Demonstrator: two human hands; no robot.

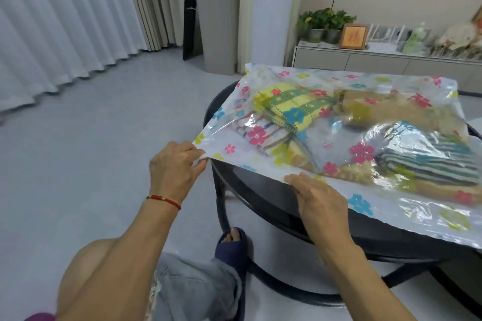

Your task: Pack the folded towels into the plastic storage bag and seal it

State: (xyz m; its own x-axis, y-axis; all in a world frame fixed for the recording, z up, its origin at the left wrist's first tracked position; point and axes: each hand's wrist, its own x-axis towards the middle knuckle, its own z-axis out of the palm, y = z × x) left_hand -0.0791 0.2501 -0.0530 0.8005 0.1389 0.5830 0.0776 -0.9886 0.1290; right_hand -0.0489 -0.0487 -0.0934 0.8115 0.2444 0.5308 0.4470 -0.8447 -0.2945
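Sealing stage: towels point(294, 112) already inside bag point(391, 214) on table point(263, 195). Left hand point(173, 164) pinches near-left corner, right hand point(319, 197) fingers together, flat on near edge. Seal looks unfinished.

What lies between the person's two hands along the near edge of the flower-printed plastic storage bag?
In the head view, only a bare stretch of the flower-printed plastic storage bag edge lies between the left hand and right hand.

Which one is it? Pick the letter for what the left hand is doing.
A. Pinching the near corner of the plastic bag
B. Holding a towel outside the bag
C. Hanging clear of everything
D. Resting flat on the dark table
A: the left hand pinches the corner of the flowered plastic bag just past the table edge, while the right hand lies on the bag's near edge.
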